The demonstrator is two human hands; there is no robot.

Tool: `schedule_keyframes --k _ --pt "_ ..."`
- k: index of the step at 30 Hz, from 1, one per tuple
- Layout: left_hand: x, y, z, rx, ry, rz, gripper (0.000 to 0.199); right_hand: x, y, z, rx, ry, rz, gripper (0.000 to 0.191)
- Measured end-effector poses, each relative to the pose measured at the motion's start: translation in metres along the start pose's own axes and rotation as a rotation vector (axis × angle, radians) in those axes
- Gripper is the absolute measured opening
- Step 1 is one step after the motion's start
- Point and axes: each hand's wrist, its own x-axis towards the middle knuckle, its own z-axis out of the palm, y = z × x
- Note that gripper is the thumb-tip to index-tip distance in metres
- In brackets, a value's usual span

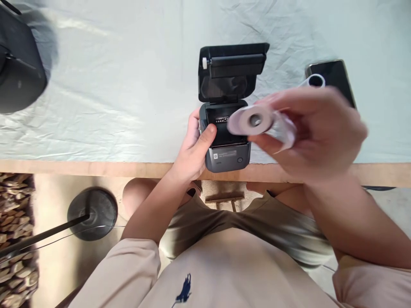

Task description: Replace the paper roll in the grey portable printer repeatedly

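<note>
A small dark portable printer (227,158) lies near the table's front edge with its lid (233,68) swung up and back. My left hand (197,147) grips its left side, the thumb over the rim of the open compartment. Above the compartment's right side, my right hand (314,132) holds a white paper roll (257,120) between thumb and fingers, its round end and hollow core facing the camera. Motion blurs that hand, and the roll hides part of the compartment. Behind the right hand, another white roll (316,80) shows partly.
A dark phone (334,75) lies at the right, partly under the second roll. A large black object (19,64) stands at the far left of the cloth-covered table (128,85). Below the wooden front edge (96,168) are a round black stand base (93,214) and stacked wood.
</note>
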Motion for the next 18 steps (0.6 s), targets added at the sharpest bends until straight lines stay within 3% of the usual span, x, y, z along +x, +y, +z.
schedule_keyframes --k 3,8,13,18 --pt "0.001 -0.005 -0.003 0.058 -0.040 0.042 0.059 0.002 -0.005 0.010 -0.208 -0.079 -0.200 0.018" --pt "0.001 -0.008 -0.010 0.161 -0.126 0.092 0.071 0.003 -0.001 0.018 -0.426 -0.180 -0.193 0.018" --pt "0.001 -0.005 -0.010 0.149 -0.156 0.087 0.063 0.003 -0.002 0.018 -0.461 -0.201 -0.114 0.018" --pt "0.002 -0.005 -0.009 0.054 -0.077 0.063 0.057 -0.005 -0.001 0.015 -0.350 -0.192 -0.274 0.015"
